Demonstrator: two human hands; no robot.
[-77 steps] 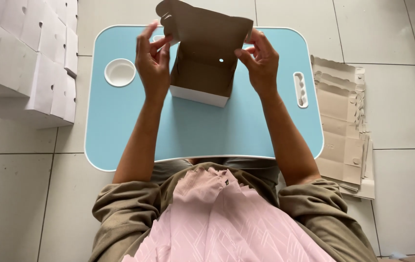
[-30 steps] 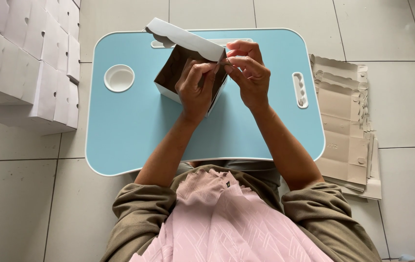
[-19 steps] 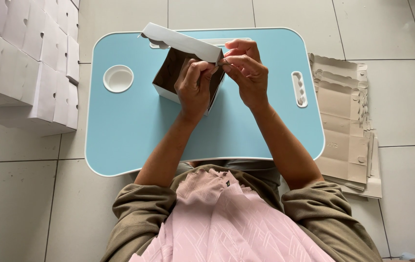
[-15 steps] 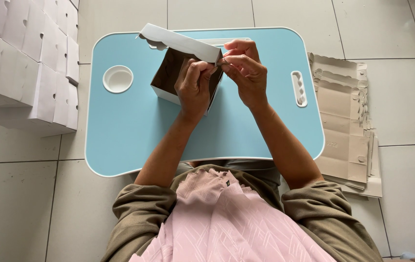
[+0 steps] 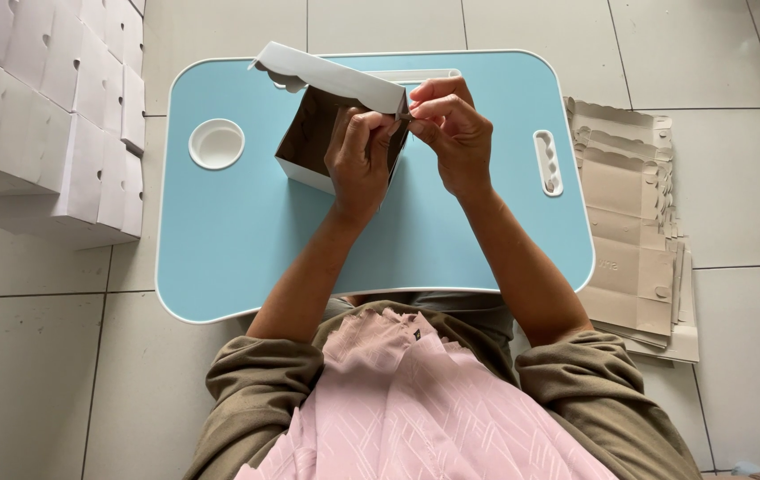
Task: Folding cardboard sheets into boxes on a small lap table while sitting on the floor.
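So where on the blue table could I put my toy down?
The blue table is bare along its near edge, below the round cup holder, and between the right hand and the slotted handle. It is crowded mid-top: both hands grip the cardboard box.

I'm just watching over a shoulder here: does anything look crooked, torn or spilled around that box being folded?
Nothing stands out. The box sits tilted on the blue lap table only because both hands, left hand and right hand, are pinching its corner. The flat cardboard stack lies slightly fanned, and the finished white boxes are stacked.
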